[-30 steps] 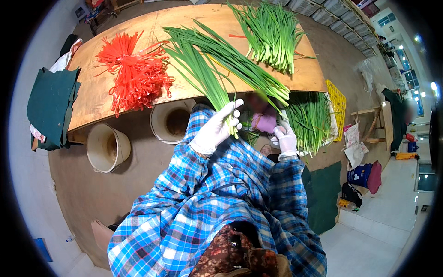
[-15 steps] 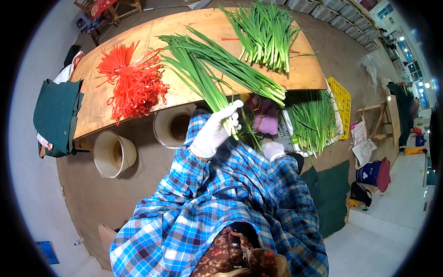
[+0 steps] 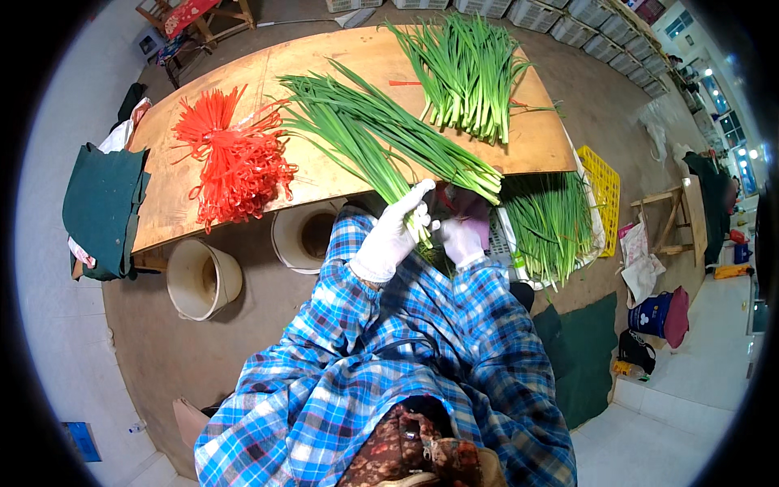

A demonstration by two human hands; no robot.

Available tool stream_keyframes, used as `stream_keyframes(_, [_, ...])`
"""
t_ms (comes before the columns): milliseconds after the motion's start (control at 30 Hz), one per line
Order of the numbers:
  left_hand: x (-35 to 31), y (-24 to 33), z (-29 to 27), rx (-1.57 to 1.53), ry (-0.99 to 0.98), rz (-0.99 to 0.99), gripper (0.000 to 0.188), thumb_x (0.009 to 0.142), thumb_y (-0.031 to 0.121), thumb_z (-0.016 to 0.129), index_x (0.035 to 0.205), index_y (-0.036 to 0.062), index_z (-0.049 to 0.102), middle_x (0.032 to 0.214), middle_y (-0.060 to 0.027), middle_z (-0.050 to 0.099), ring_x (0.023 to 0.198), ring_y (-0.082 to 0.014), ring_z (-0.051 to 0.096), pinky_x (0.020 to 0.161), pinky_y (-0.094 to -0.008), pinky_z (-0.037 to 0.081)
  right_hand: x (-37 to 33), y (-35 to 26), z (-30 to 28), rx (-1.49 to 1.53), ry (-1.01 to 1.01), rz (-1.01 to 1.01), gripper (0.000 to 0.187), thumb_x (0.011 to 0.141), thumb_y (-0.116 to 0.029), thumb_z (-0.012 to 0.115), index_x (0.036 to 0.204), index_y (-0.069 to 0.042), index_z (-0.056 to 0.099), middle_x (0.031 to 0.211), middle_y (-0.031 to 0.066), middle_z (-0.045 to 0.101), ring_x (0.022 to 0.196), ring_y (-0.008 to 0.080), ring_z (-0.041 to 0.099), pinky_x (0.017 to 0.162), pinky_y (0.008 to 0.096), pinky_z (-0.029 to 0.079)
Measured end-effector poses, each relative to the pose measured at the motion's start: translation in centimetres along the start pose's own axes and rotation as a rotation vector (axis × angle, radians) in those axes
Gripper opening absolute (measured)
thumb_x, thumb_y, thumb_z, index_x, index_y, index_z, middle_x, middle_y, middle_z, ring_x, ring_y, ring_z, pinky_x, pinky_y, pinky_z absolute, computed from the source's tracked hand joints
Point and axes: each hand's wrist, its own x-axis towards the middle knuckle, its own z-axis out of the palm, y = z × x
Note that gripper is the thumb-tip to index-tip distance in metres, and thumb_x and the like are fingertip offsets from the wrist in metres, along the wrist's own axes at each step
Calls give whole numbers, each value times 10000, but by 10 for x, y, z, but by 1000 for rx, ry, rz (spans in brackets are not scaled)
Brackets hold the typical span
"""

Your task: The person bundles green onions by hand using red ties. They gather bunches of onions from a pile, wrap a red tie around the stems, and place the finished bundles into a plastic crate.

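Note:
My left hand [image 3: 389,241], in a white glove, is closed round the pale lower stalks of a bunch of garlic chives [image 3: 367,161]. The leaves stretch up and left across the table's near edge; the stalk ends stick out below my fingers. My right hand [image 3: 462,242], also gloved, is just right of those stalk ends. Its fingers are blurred and partly hidden, so their grip is unclear. A second bunch of chives [image 3: 442,148] lies slantwise on the wooden table [image 3: 268,69], its leaves overlapping the held ones. Farther back is a larger pile of chives [image 3: 471,89].
Red ties [image 3: 235,166] lie heaped on the table's left. Below the near edge stand two pale buckets, one at the left [image 3: 203,277] and one nearer my knees [image 3: 304,237]. Loose chives [image 3: 550,219] fill a container at the right, beside a yellow crate [image 3: 599,199].
My right hand has risen from low by my lap to beside the stalk ends. My left hand has shifted slightly right and down, still holding its bunch.

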Motion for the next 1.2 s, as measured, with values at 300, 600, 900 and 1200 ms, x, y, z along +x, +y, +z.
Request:
stream_keyframes(300, [13, -13, 4, 19, 106, -8, 253, 856, 161, 571, 1084, 50, 558, 786, -20, 564, 696, -129, 554, 642, -286, 472, -33, 57, -56, 1208, 156, 494, 440, 800, -240, 620, 1147, 14, 524, 1100, 154, 580, 691, 206, 632, 594, 261, 507])
stream_keyframes(600, [42, -52, 36, 76, 350, 151, 225, 827, 156, 613, 986, -1, 590, 868, -64, 630, 753, -153, 608, 637, -282, 495, -16, -22, -108, 1131, 352, 305, 203, 847, -176, 579, 826, 25, 590, 703, 86, 612, 403, 113, 512, 345, 228, 380])
stream_keyframes(900, [18, -37, 24, 384, 470, 92, 147, 785, 87, 605, 875, -30, 615, 676, -56, 621, 486, -114, 533, 431, -224, 419, -2, -52, -149, -12, 670, -369, 388, 607, -81, 683, 991, -123, 647, 992, 104, 622, 838, 274, 573, 733, 354, 464])
stream_keyframes(1200, [-13, -8, 35, 351, 443, 140, 260, 783, 61, 567, 1021, -42, 571, 808, -69, 636, 494, -90, 501, 491, -205, 435, 23, -54, -145, 387, 791, -115, 56, 729, -88, 646, 777, -118, 646, 825, 39, 635, 649, 188, 589, 593, 285, 476])
